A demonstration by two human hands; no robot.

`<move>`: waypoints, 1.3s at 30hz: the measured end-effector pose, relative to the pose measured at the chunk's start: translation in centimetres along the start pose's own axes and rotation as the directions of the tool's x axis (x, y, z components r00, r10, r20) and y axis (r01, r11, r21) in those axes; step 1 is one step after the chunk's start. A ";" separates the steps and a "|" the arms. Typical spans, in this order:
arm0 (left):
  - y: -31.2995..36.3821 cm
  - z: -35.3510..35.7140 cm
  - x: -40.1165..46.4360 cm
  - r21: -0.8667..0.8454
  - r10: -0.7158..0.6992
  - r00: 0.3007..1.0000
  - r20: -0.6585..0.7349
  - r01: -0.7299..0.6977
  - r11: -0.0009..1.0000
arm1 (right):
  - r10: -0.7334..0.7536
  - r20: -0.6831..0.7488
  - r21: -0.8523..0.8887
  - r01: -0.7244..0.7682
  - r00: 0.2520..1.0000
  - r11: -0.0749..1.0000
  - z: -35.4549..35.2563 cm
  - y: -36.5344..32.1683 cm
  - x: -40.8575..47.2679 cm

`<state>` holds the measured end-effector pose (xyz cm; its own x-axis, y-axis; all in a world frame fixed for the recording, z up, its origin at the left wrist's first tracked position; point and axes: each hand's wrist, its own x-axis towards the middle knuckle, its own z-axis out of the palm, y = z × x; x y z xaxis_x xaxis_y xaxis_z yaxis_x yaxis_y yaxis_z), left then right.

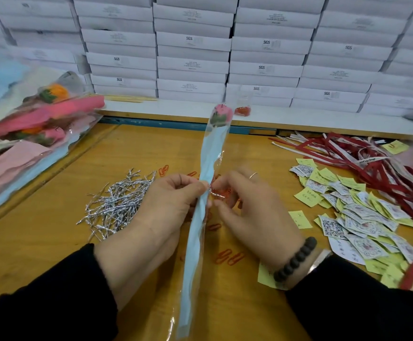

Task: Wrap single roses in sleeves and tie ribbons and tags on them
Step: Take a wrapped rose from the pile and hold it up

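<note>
Across the top of the frame I see stacked white cardboard boxes (193, 57), flat and matte, above the glossy yellow-brown table (40, 242). At the left edge lies a heap of wrapped flowers (38, 119) in crinkly clear film, with pink and blue paper. At the right, red and white ribbons (363, 153) trail over a scatter of small yellow and white paper tags (363, 217), some printed with QR codes. Left of centre sits a tangle of silver twist ties (119, 203), thin and metallic, and red paper clips (230, 258) dot the table. Centre frame, the sleeved rose (208, 173) runs its long axis from bottom centre up to its pink bloom near the top, blue paper inside clear film. My left hand (161, 207) grips the sleeve at mid-length, fingers curled round it. My right hand (252, 207), just beside it on the right, pinches what looks like a twist tie (211, 188) at the sleeve; I judge the tying comes from that side.
</note>
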<state>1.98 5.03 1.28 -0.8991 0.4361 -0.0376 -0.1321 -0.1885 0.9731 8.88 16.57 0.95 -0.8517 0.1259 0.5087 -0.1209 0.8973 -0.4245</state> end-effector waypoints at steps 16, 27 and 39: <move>-0.3 0.6 -0.4 -0.064 -0.032 0.995 0.098 0.038 0.997 | 0.394 0.564 0.753 -0.648 0.726 0.114 0.1 -0.1 0.6; 0.3 0.2 -0.3 -0.102 -0.029 0.999 0.043 0.033 0.994 | 0.375 0.445 0.479 -0.570 0.813 0.667 -1.6 -0.1 1.1; -0.1 -0.6 0.6 -0.076 -0.059 0.995 -0.082 0.053 0.996 | 0.528 0.047 0.035 -0.530 0.848 0.847 -6.2 6.9 1.5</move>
<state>1.21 4.80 1.03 -0.9209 0.3728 -0.1135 -0.2106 -0.2311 0.9499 9.97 25.61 3.43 -0.8098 0.5608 0.1721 0.3310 0.6790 -0.6553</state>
